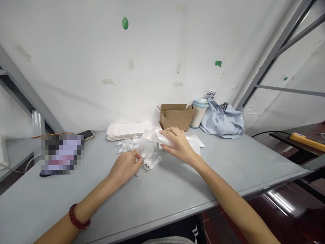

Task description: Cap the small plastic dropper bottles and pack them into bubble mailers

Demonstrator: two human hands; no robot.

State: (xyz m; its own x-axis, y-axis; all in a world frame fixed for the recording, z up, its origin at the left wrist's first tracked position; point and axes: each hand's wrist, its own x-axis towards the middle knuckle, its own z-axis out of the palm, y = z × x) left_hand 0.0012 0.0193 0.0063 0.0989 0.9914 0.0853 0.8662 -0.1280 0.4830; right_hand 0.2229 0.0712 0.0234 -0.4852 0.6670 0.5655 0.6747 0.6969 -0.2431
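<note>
My right hand (pixel 177 144) is wrapped round a crumpled white bag (pixel 153 134), raised a little over the desk with its loose end toward the left. Beneath and beside it lies a pile of small translucent plastic pieces (pixel 132 143) with white parts; their exact kind is too small to tell. At the near side of this pile, my left hand (pixel 128 163) has thumb and forefinger pressed together in a pinch. Whatever sits between those fingertips is hidden. A few clear pieces (pixel 153 160) lie just right of the left fingertips.
Flat white sheets or bags (pixel 132 129) are stacked against the wall beside an open cardboard box (pixel 176 117). A lidded cup (pixel 199 114) and a light blue cloth bag (pixel 223 120) stand right of it. On the left are a phone (pixel 88 135) and a blurred-out device (pixel 63 154).
</note>
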